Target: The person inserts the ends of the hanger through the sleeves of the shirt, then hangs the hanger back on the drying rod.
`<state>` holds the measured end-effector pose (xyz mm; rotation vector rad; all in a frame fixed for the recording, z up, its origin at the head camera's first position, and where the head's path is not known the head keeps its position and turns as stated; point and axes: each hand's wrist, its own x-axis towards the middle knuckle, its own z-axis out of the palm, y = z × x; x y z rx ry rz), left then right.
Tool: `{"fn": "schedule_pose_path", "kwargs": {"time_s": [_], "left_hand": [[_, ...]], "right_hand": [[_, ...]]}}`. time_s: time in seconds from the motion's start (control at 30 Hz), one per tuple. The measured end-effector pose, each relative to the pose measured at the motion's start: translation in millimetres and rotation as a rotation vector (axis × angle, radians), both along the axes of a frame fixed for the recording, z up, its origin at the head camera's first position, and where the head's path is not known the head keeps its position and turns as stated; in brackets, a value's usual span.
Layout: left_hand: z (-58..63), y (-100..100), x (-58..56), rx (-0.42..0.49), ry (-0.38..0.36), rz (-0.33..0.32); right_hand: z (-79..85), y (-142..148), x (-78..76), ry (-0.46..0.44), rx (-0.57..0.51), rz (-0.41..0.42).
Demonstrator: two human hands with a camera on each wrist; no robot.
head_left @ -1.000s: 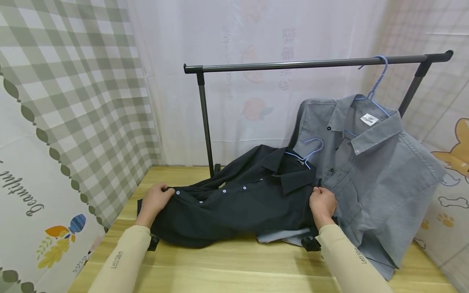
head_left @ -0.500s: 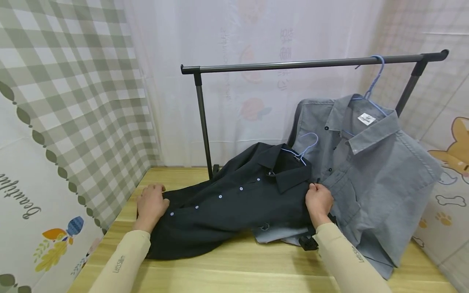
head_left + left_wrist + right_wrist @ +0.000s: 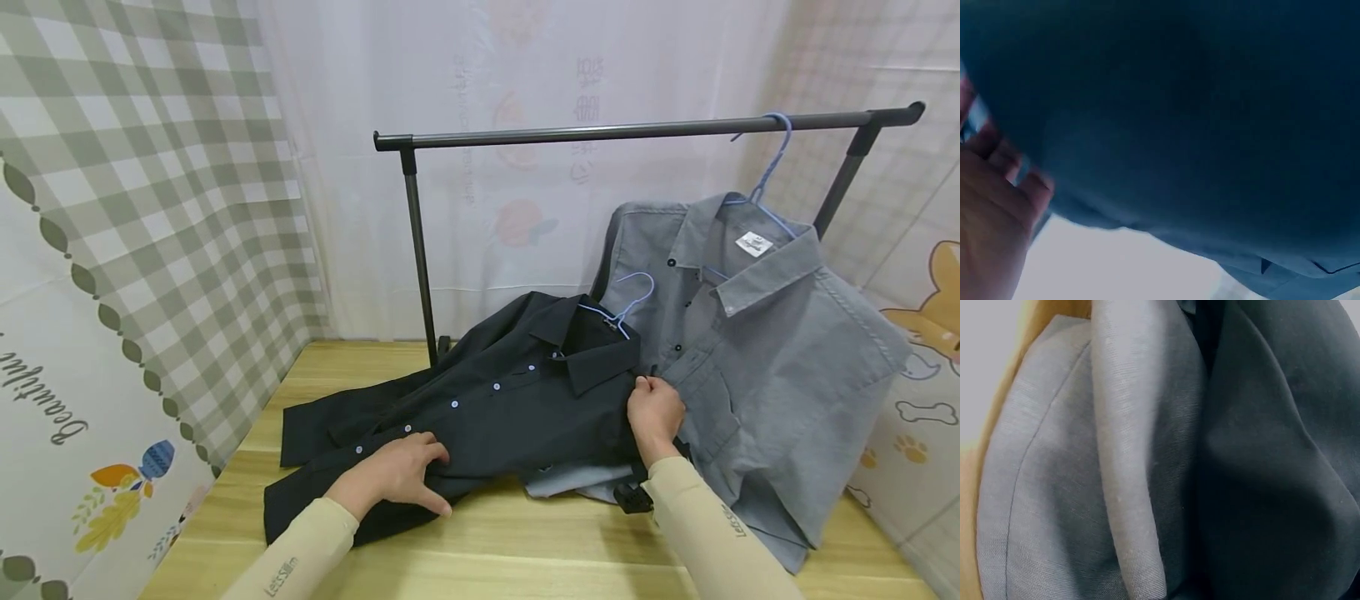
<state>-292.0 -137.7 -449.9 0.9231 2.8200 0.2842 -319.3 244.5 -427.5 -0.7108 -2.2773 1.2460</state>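
A black button-up shirt (image 3: 495, 433) lies spread over the wooden table (image 3: 525, 558), its collar toward the back right and its hem at the left. A blue hanger (image 3: 621, 317) pokes out of its neck. My left hand (image 3: 396, 468) is over the lower front by the button row, thumb apart from the fingers. In the left wrist view the fingers (image 3: 1036, 187) are at the edge of the dark cloth. With my right hand (image 3: 656, 412) I pinch the shirt near its right shoulder. The right wrist view shows only cloth, black beside grey.
A grey shirt (image 3: 780, 367) hangs on a second blue hanger (image 3: 769, 171) from the black rack's bar (image 3: 570, 133), its lower part reaching the table. Grey cloth (image 3: 577, 481) shows under the black shirt. Curtains stand behind and a checked cloth (image 3: 202, 167) at the left.
My left hand let go of the shirt's left part and moved right and down over its lower front. The hem and a sleeve now lie flatter at the left. My right hand keeps its grip.
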Motion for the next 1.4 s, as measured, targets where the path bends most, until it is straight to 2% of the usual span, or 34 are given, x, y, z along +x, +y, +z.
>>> {"fn": "schedule_pose_path", "kwargs": {"time_s": [0.1,0.17,0.23,0.33,0.5,0.6,0.73,0.8,0.87,0.97,1.17,1.27,1.4], "left_hand": [[-9.0,4,4.2,-0.152,0.055,-0.034],[-13.3,3,4.8,-0.212,0.117,-0.055],[-16.2,0,3.4,-0.234,0.178,-0.071],[-17.4,-9,-0.8,-0.201,0.233,-0.060],[-18.5,-22,-6.5,-0.144,0.208,0.013],[-15.5,-20,-7.2,-0.135,0.103,0.074],[-6.1,-20,-12.0,-0.024,-0.121,0.207],[-2.2,-22,-18.0,0.069,-0.176,0.272],[2.6,-24,-26.1,0.147,-0.157,0.316],[13.7,-26,-41.4,0.237,-0.070,0.375],[48.8,-26,-70.1,0.380,0.032,0.484],[66.1,-23,-81.4,0.418,0.077,0.506],[84.9,-17,-94.8,0.484,0.102,0.513]], "right_hand": [[-0.4,0,0.7,0.009,0.009,0.005],[-0.5,0,0.8,0.022,0.017,0.007],[-0.2,-1,0.7,0.036,0.025,0.007],[0.7,-1,0.7,0.053,0.026,0.005],[0.4,-4,0.5,0.079,0.043,0.010],[-0.1,-5,0.1,0.099,0.061,0.009],[0.3,-4,0.0,0.110,0.063,0.004],[0.1,-3,0.1,0.108,0.060,0.003],[-0.4,-3,0.0,0.107,0.059,0.007],[-1.2,-4,-0.6,0.104,0.055,0.010],[-1.4,-5,-0.7,0.110,0.057,0.005],[-1.7,-5,-1.4,0.113,0.069,0.004],[-2.1,-5,-2.3,0.117,0.077,0.001]]}}
